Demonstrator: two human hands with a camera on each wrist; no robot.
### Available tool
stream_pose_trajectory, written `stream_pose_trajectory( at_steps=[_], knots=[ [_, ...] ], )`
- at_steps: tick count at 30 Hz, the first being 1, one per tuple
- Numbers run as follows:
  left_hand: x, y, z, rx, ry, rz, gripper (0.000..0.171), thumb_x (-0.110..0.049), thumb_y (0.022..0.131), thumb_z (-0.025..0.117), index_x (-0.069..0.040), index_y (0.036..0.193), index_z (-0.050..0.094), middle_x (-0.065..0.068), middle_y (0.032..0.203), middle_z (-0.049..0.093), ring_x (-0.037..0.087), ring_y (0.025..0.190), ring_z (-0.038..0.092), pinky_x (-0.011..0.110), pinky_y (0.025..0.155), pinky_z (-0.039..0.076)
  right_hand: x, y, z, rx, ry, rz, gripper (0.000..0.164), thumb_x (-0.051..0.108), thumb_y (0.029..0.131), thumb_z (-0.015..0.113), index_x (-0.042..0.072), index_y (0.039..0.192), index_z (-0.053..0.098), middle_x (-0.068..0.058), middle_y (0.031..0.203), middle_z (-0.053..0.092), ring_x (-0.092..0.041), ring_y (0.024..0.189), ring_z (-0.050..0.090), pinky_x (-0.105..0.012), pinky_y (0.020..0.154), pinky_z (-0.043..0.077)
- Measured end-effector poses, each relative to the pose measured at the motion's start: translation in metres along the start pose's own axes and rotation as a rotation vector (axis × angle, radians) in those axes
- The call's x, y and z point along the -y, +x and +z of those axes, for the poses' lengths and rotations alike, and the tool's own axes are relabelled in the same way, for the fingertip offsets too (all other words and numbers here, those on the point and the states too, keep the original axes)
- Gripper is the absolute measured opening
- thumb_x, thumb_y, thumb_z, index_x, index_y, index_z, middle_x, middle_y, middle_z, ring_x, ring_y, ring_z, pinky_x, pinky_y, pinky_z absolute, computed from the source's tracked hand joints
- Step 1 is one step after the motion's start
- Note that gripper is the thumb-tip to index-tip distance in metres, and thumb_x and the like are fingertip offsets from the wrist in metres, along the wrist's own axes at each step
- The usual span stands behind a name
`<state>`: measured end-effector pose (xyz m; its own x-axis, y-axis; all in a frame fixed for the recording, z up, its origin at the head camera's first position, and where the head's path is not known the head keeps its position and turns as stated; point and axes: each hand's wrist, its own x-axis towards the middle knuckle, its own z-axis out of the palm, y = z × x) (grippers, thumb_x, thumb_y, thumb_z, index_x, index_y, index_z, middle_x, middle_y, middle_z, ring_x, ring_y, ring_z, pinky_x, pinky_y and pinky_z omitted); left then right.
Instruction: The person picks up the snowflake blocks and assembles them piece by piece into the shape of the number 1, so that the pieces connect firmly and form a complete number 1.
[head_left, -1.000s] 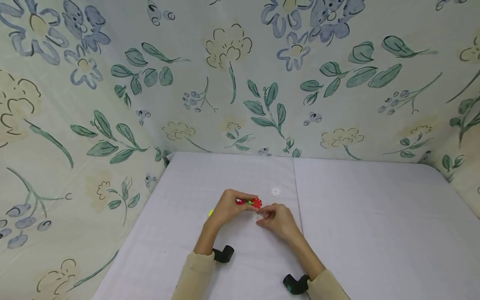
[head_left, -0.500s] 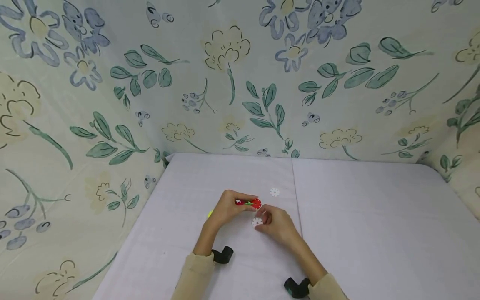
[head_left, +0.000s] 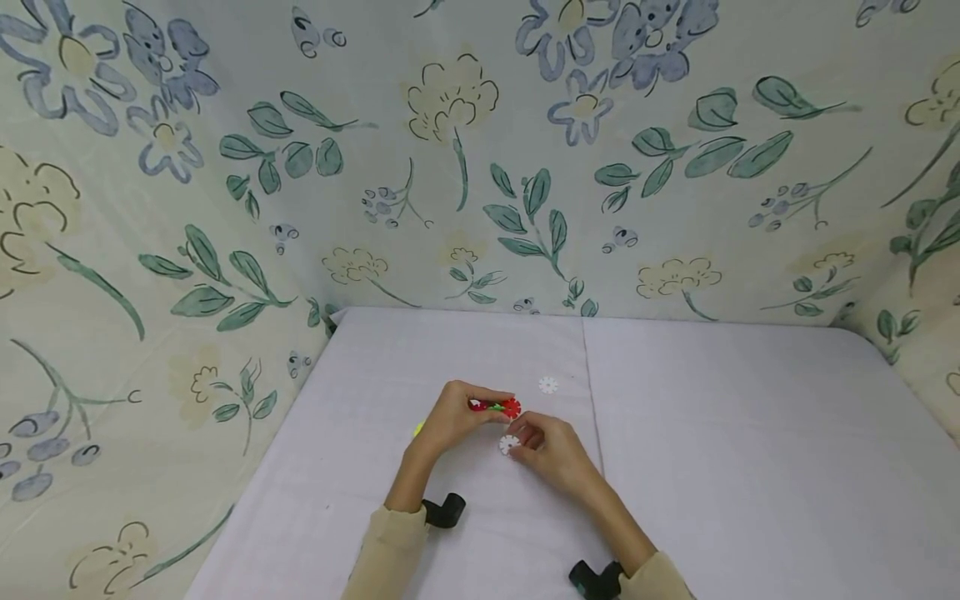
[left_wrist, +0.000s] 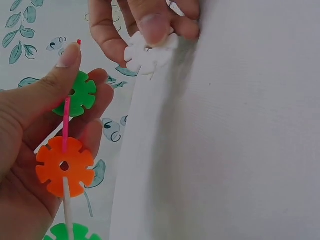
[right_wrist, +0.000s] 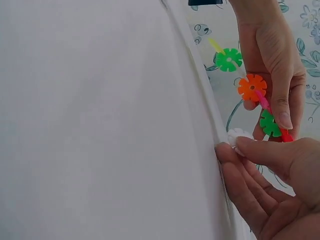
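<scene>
In the head view my left hand (head_left: pixel 459 415) holds a chain of interlocking notched discs, with a red disc (head_left: pixel 512 407) at its right end. The left wrist view shows a green disc (left_wrist: pixel 85 95) under the thumb, then a pink one edge-on (left_wrist: pixel 66 127) and an orange disc (left_wrist: pixel 80 170). Just right of the chain, my right hand (head_left: pixel 553 446) pinches a white notched disc (head_left: pixel 508 445) between thumb and fingers. That disc is apart from the chain in the left wrist view. Part of the chain lies hidden behind the left hand.
Another white disc (head_left: pixel 548 385) lies on the white-covered table (head_left: pixel 712 433), beyond the hands. A yellow piece (head_left: pixel 418 428) shows left of the left wrist. Black wrist mounts (head_left: pixel 446 511) sit at both sleeves. A flower-patterned cloth (head_left: pixel 450 183) stands behind.
My right hand has drawn the white disc slightly down and away from the red disc, and more of its face now shows. The left hand has hardly moved.
</scene>
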<state>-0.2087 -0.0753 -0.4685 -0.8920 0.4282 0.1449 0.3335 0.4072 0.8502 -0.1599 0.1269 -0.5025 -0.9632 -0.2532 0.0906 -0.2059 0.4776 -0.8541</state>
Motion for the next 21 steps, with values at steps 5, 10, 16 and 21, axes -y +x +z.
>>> stream_pose_trajectory(
  at_steps=[5, 10, 16, 21],
  knots=[
    [0.001, 0.0, 0.001, -0.003, -0.009, -0.01, 0.031, -0.015, 0.082, 0.087, -0.013, 0.113, 0.082, 0.005, 0.114, 0.079, 0.019, 0.114, 0.073, 0.025, 0.087, 0.058, -0.004, 0.0, -0.007, -0.007, 0.267, 0.077, 0.028, -0.005, 0.089, 0.076, 0.002, 0.115, 0.069, -0.016, 0.095, 0.064, -0.02, 0.078, 0.077, -0.027, 0.072, 0.063],
    [0.003, 0.0, 0.002, -0.005, 0.002, 0.01, 0.032, -0.014, 0.082, 0.087, -0.011, 0.113, 0.082, 0.007, 0.113, 0.079, 0.019, 0.112, 0.074, 0.026, 0.087, 0.059, -0.008, 0.0, -0.018, -0.067, 0.433, 0.097, 0.031, -0.006, 0.091, 0.073, -0.002, 0.121, 0.066, -0.021, 0.1, 0.063, -0.027, 0.084, 0.079, -0.037, 0.078, 0.064],
    [0.002, 0.0, 0.003, 0.021, -0.008, 0.009, 0.032, -0.014, 0.082, 0.087, -0.009, 0.113, 0.081, 0.009, 0.113, 0.079, 0.021, 0.111, 0.074, 0.021, 0.084, 0.059, -0.008, -0.004, -0.028, -0.127, 0.463, 0.02, 0.032, -0.003, 0.093, 0.073, -0.006, 0.124, 0.066, -0.025, 0.101, 0.068, -0.037, 0.089, 0.078, -0.042, 0.081, 0.063],
    [0.0, 0.0, 0.004, 0.024, -0.004, 0.004, 0.031, -0.012, 0.082, 0.087, -0.009, 0.113, 0.081, 0.01, 0.113, 0.079, 0.022, 0.109, 0.075, 0.016, 0.078, 0.057, -0.006, -0.006, -0.033, -0.138, 0.445, -0.033, 0.033, -0.002, 0.094, 0.073, -0.008, 0.126, 0.066, -0.028, 0.101, 0.069, -0.048, 0.093, 0.074, -0.043, 0.083, 0.063]
  ],
)
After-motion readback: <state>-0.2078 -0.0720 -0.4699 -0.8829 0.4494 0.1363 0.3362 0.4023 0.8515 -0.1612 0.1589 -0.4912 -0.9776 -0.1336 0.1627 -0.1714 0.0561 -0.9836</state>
